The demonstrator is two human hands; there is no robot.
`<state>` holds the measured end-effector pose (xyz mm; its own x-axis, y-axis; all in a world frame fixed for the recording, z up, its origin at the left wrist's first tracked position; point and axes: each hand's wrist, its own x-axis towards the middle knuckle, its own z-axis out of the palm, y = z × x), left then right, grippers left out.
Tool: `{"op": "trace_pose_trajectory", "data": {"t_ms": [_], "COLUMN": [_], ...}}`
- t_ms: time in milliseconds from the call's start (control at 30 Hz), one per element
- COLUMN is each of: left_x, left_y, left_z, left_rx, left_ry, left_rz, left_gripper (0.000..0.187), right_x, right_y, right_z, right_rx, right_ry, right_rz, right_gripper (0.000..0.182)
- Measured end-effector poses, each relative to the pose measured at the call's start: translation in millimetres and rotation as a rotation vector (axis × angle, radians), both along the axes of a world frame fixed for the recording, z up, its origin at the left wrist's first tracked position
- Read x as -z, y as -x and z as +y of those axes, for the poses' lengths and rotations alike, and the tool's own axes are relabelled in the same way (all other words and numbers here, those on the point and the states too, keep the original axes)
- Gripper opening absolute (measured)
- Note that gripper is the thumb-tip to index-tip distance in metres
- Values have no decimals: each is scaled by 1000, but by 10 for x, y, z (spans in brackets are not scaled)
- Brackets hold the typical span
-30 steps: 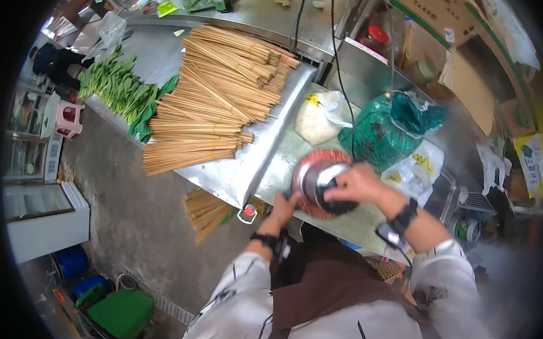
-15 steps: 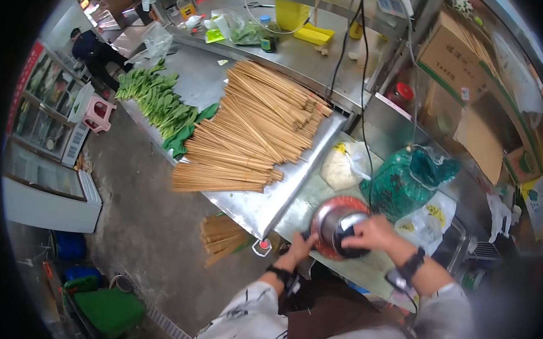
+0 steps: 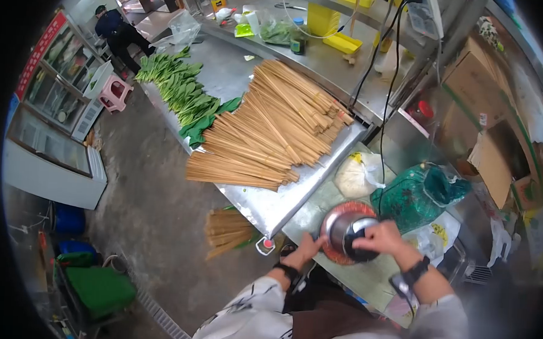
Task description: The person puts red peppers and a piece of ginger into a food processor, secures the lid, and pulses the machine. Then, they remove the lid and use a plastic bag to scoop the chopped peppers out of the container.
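A round metal vessel with a dark top (image 3: 360,241) rests in a shallow red round basin (image 3: 334,257) on the counter. Over the dark top, my right hand (image 3: 385,238) is curled, thumb stretched across it and fingers at its far right side. My left hand (image 3: 307,247) is at the basin's left edge, thumb right at the rim, its other fingers mostly hidden below. Just beyond the basin sit a clear bag of pale food (image 3: 357,178) and a green plastic bag (image 3: 406,196).
Bundles of wooden skewers (image 3: 273,133) and leafy greens (image 3: 181,90) cover much of the metal table (image 3: 264,208). More skewers (image 3: 226,231) stand below its edge. A black cable (image 3: 388,108) hangs near the bags. Cardboard boxes (image 3: 478,75) fill the right. A person (image 3: 121,35) bends at the far left.
The view has turned a little, so the table and its contents sit further right. Both hands remain at the basin and metal vessel, with only a slight shift of the left thumb.
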<state>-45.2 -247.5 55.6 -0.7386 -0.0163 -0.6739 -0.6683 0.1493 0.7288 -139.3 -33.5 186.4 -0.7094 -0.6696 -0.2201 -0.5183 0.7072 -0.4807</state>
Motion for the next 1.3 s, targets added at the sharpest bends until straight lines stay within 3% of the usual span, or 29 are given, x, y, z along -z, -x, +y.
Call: {"op": "trace_pose_trajectory", "data": {"t_ms": [67,100,233,267,333,400,467,533,567,633,667,733,800,833,867,967,1000,1100,1233,1300], "left_x": [533,549,826,591,814,726,808,718,808,708,765,657,762,884,635,545,827,536,626,913], "left_y": [-660,-750,-405,-84,366,312,49,-476,-671,-761,-718,-272,229,365,422,-36,-333,-782,-355,110], "left_z": [146,158,111,85,71,95,80,151,130,156,161,49,67,99,80,96,149,163,117,162], "left_rx": [-89,-80,-117,-21,-36,3,48,-143,-68,-81,-77,-27,33,-27,-80,-13,-62,-50,-16,22], "left_ry": [91,85,5,169,286,259,155,2,-32,149,64,20,206,259,162,117,64,144,96,226], "left_rz": [65,55,215,54,182,119,56,149,190,210,131,31,76,153,106,54,135,9,55,141], "left_gripper": [79,80,79,82,85,85,82,73,72,75,78,87,88,90,89,86,82,78,81,83], "right_x": [109,120,68,92,107,7,48,139,99,106,130,104,176,98,60,42,105,107,145,116], "right_y": [-361,-476,-31,161,444,437,181,-243,-417,-499,-413,-94,251,384,373,51,-153,-556,-130,203], "right_z": [35,43,-67,-83,-107,-120,1,52,17,23,1,-35,-42,-85,-80,12,61,29,-21,-53], "right_rx": [-1,-76,42,83,160,166,12,-5,-38,-59,-9,71,175,200,192,56,5,-43,67,184], "right_ry": [36,109,101,41,82,109,41,104,7,145,185,110,148,88,70,66,63,76,144,69], "right_rz": [-78,22,-43,-74,-74,-15,10,72,-8,76,84,-6,-10,-35,-55,-5,37,19,13,-56], "right_gripper": [55,55,54,53,51,51,52,55,54,52,52,49,49,49,49,50,52,51,46,44]}}
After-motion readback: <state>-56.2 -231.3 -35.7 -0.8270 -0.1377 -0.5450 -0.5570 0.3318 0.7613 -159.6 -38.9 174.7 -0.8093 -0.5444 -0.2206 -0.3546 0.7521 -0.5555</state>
